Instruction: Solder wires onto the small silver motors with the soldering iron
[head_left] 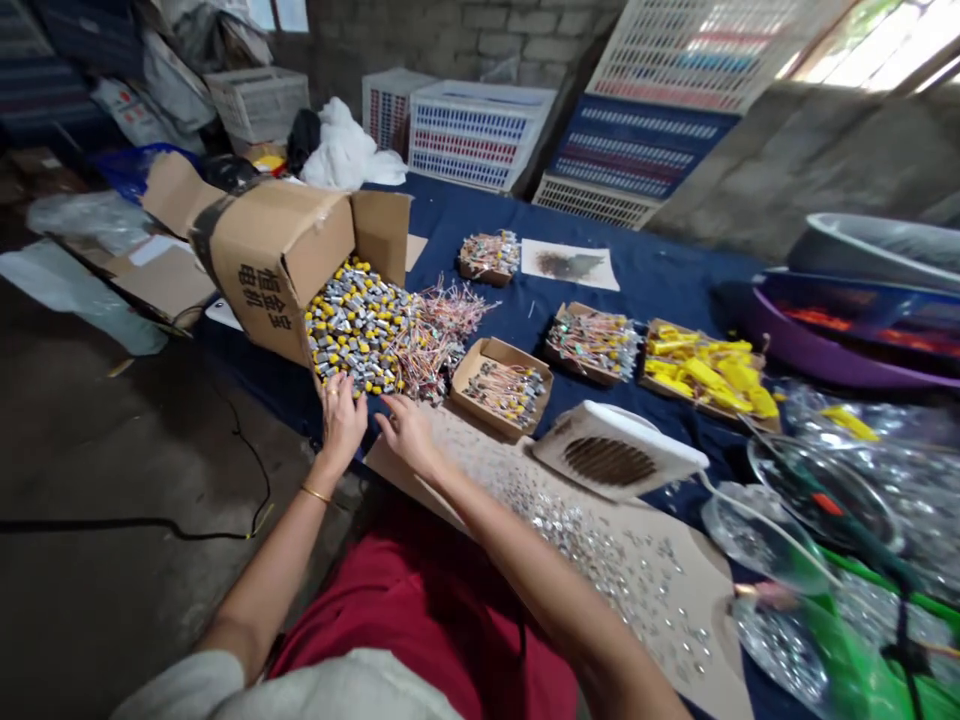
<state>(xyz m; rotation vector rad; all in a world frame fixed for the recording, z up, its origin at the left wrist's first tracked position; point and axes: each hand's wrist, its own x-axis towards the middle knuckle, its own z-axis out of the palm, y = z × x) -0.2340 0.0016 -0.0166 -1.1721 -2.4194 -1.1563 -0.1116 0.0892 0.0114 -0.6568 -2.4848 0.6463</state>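
A heap of small silver motors with yellow ends spills from a tipped cardboard box onto the table. My left hand is at the heap's front edge, fingers pressed together and touching the nearest motors. Just to its right is my right hand, its fingers curled in toward the left one. What either hand pinches is too small and hidden to make out. Motors with red and white wires lie beside the heap. A small cardboard tray of wired motors stands right of my right hand.
Small metal pieces are scattered over a cardboard sheet. A white fan-like box stands behind them. Further right are a tray of yellow parts, a metal bowl and a purple basin. Plastic crates line the wall.
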